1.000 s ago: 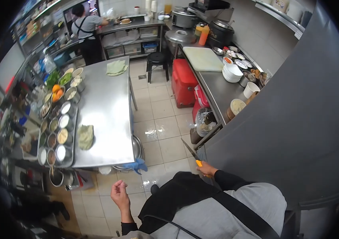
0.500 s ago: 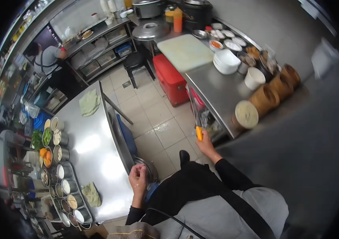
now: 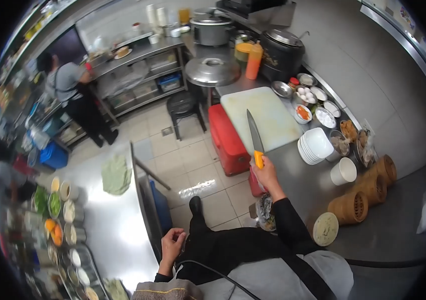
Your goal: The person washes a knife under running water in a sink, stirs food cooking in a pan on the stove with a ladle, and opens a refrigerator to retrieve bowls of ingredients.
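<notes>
The right hand had its grip clamped on the orange handle of the knife, whose blade extended beyond the fingers, across the cutting board's left edge on the worktop. Earlier, it pointed beside the worktop. The left hand's fingers curled together near the apron.

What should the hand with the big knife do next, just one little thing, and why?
Probably the right hand should gently lower the knife flat onto the cutting board. The bare blade sticks out in the air, the board right by it has plenty of bare room, and the left hand is away from the blade.
</notes>
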The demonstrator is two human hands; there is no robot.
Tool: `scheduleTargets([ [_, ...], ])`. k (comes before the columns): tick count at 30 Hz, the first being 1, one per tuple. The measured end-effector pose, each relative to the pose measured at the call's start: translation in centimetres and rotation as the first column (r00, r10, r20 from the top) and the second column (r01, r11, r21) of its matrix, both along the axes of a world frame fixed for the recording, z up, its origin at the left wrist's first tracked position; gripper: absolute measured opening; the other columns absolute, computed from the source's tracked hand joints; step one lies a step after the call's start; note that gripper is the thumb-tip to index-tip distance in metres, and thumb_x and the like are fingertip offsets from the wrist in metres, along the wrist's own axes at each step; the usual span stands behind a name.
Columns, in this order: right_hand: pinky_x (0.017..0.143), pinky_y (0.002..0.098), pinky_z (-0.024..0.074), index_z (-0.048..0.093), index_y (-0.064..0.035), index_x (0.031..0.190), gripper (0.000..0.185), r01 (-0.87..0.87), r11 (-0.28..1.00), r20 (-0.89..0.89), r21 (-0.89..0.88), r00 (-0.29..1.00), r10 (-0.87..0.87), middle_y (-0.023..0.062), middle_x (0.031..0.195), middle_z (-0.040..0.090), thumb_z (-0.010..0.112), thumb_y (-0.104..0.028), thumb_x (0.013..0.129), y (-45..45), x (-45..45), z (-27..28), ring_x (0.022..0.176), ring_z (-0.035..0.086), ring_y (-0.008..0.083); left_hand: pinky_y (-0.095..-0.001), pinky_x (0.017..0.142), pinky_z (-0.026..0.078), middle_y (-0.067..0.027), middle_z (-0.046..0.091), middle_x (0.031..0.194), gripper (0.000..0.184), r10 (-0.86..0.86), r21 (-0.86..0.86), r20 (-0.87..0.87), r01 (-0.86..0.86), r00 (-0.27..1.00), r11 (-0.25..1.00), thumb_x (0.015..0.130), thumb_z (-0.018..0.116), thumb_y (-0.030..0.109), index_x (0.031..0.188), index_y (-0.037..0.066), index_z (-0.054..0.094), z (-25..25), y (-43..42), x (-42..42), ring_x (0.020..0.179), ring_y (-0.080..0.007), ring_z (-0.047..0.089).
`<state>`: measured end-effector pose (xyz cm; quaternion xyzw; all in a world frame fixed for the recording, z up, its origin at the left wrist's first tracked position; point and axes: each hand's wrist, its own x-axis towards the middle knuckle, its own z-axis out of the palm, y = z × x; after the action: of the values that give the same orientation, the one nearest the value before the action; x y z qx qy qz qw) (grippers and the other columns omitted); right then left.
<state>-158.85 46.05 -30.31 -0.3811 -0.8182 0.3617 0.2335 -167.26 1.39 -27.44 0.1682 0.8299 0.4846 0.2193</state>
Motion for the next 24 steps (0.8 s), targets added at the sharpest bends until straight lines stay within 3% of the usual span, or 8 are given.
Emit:
scheduleTargets([
  [4,0.096,0.0449,0.0468,0.050,0.0057,0.129,0.062,0.148,0.985,0.140,0.093,0.977,-0.160,0.0274,0.119,0.061,0.071,-0.025,0.079,5.5,-4.1,1.0,0.112,0.058,0.0410,-0.0269,0.071,0.052,-0.0080,0.070,0.082,0.019,-0.097,0.021,0.001,0.097,0.995,0.995,0.087,0.070,0.015,0.098,0.000,0.068,-1.3,4.9,-10.2,0.075,-0.0117,0.065],
  [5,0.097,0.0435,0.0464,0.048,0.0065,0.132,0.069,0.192,0.981,0.166,0.039,0.967,-0.196,0.0284,0.123,0.058,0.073,-0.028,0.078,6.8,-5.0,1.3,0.115,0.057,0.0397,-0.0267,0.071,0.052,-0.0080,0.070,0.082,0.019,-0.148,0.048,-0.028,0.149,0.989,0.988,0.087,0.070,0.015,0.098,0.000,0.068,-1.2,6.7,-13.2,0.075,-0.0117,0.065],
  [8,0.098,0.0431,0.0464,0.046,0.0056,0.135,0.073,0.201,0.962,0.266,0.184,0.932,-0.246,0.0281,0.128,0.055,0.074,-0.031,0.078,10.5,-6.6,2.5,0.119,0.055,0.0395,-0.0262,0.068,0.051,-0.0070,0.068,0.080,0.019,-0.254,0.141,-0.024,0.254,0.967,0.957,0.088,0.069,0.015,0.098,-0.001,0.067,1.2,12.3,-21.4,0.072,-0.0110,0.062],
  [9,0.096,0.0431,0.0469,0.050,0.0034,0.131,0.068,0.315,0.936,0.267,0.161,0.899,-0.348,0.0249,0.127,0.056,0.074,-0.034,0.079,10.6,-6.9,4.3,0.117,0.055,0.0389,-0.0261,0.067,0.050,-0.0069,0.068,0.080,0.019,-0.282,0.148,-0.016,0.281,0.959,0.948,0.088,0.069,0.015,0.098,-0.001,0.067,2.0,14.2,-24.3,0.071,-0.0109,0.062],
  [15,0.079,0.0399,0.0516,0.061,-0.0001,0.111,0.039,0.443,0.872,-0.074,0.209,0.896,-0.438,0.0184,0.104,0.063,0.072,-0.024,0.083,9.2,-8.7,9.8,0.089,0.064,0.0313,-0.0267,0.065,0.045,-0.0042,0.060,0.073,0.014,-0.447,0.203,-0.265,0.502,0.855,0.841,0.085,0.070,0.012,0.082,0.000,0.063,6.5,27.5,-36.7,0.068,-0.0119,0.054],
  [17,0.075,0.0385,0.0518,0.062,0.0005,0.107,0.034,0.477,0.852,-0.106,0.217,0.879,-0.465,0.0168,0.099,0.064,0.072,-0.021,0.083,8.9,-10.0,9.4,0.084,0.064,0.0292,-0.0282,0.067,0.044,-0.0055,0.056,0.074,0.017,-0.473,0.213,-0.391,0.578,0.790,0.788,0.084,0.070,0.010,0.077,0.000,0.058,8.0,32.7,-39.3,0.070,-0.0146,0.052],
  [22,0.070,0.0359,0.0516,0.062,0.0010,0.100,0.025,0.486,0.863,-0.204,0.135,0.866,-0.456,0.0135,0.089,0.066,0.071,-0.017,0.084,10.6,-13.7,7.8,0.076,0.064,0.0251,-0.0294,0.068,0.046,-0.0080,0.056,0.075,0.013,-0.432,0.253,-0.616,0.686,0.658,0.683,0.084,0.070,0.008,0.080,-0.001,0.061,13.1,47.4,-43.0,0.070,-0.0187,0.055],
  [24,0.068,0.0351,0.0515,0.063,0.0005,0.098,0.021,0.436,0.899,-0.231,0.038,0.879,-0.416,0.0129,0.087,0.066,0.070,-0.015,0.085,11.1,-15.2,8.3,0.073,0.064,0.0236,-0.0315,0.070,0.047,-0.0100,0.059,0.077,0.009,-0.373,0.204,-0.765,0.747,0.525,0.632,0.084,0.070,0.007,0.083,0.000,0.064,16.0,54.0,-44.2,0.071,-0.0217,0.059],
])
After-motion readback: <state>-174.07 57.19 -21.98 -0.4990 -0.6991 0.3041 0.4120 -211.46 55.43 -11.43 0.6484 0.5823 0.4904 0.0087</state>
